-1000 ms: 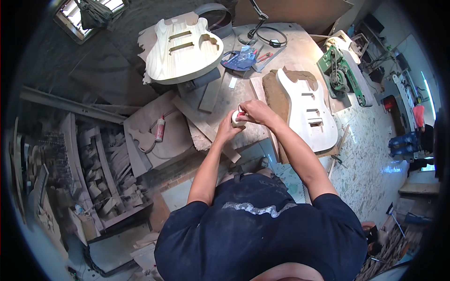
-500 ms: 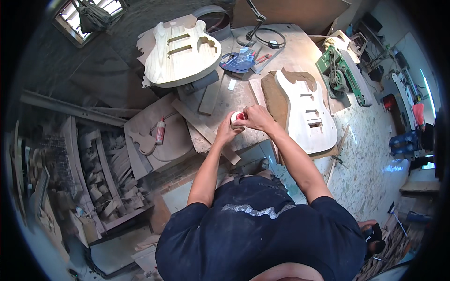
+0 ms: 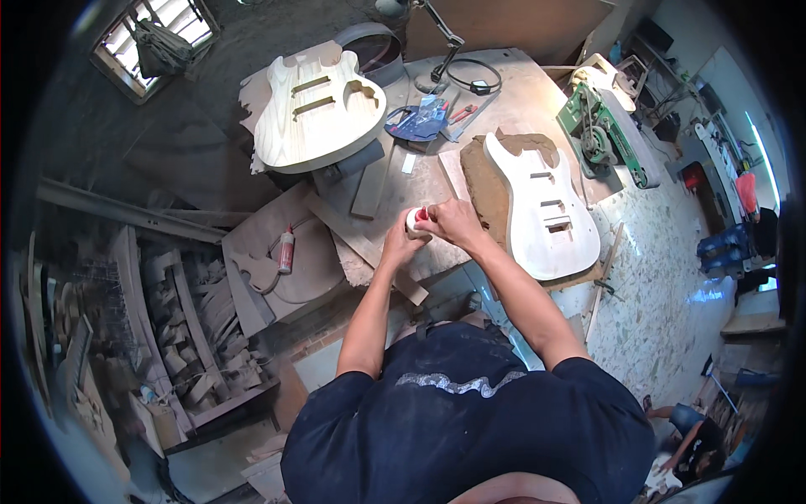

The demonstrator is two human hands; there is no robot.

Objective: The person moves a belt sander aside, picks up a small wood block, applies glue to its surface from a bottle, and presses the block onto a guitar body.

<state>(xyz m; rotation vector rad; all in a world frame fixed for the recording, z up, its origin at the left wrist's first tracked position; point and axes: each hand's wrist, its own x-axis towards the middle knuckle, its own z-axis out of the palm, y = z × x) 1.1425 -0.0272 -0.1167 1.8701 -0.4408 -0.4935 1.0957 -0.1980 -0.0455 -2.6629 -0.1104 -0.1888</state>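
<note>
My left hand (image 3: 405, 244) is wrapped around a small white round container (image 3: 412, 220) with a red top (image 3: 421, 216). The fingers of my right hand (image 3: 454, 223) are closed on that red top. Both hands meet over the front edge of the workbench. To the right of them a pale guitar body (image 3: 537, 239) lies on a brown cloth (image 3: 489, 189). A second, wood-grained guitar body (image 3: 319, 118) rests raised on a support at the back left. The container's lower part is hidden by my fingers.
Wood strips (image 3: 369, 186) lie on the bench beside a blue packet (image 3: 418, 120) and red-handled pliers (image 3: 463, 112). A lamp arm (image 3: 449, 42) rises behind. A green sanding machine (image 3: 600, 134) stands right; a red-and-white bottle (image 3: 286, 252) is on the lower left board. Another person (image 3: 701, 445) crouches lower right.
The view has shifted slightly. My hands stay together on the container. The other person at lower right has come further into view.
</note>
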